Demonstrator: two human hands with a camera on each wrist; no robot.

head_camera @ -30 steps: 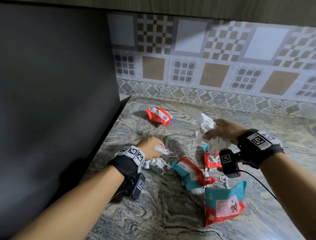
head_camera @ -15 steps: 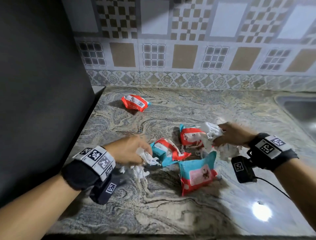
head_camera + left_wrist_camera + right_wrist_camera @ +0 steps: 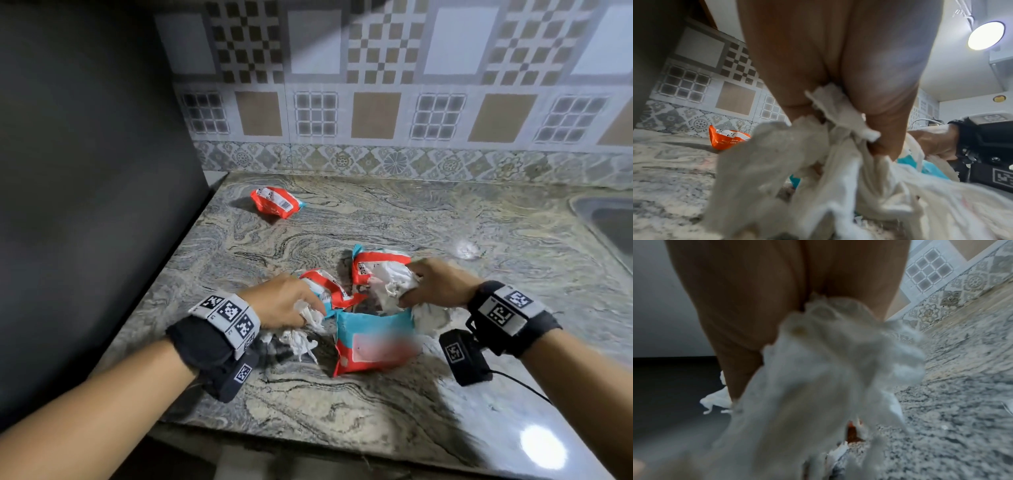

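Observation:
My left hand grips a wad of crumpled white tissue that trails onto the marble counter; the left wrist view shows the same tissue bunched under the curled fingers. My right hand grips a second crumpled white tissue wad, filling the right wrist view. Between the hands lie torn red-and-teal wrappers: one by the left hand, one behind the right hand's tissue, and a larger teal and red packet in front.
Another red packet lies alone near the back left of the counter. A dark tall panel borders the counter on the left. A sink sits at the right edge. Patterned tiles cover the back wall.
Both hands have drawn toward the counter's front edge, each carrying its tissue wad, and closer together around the wrappers. The head view has shifted right, bringing the sink in.

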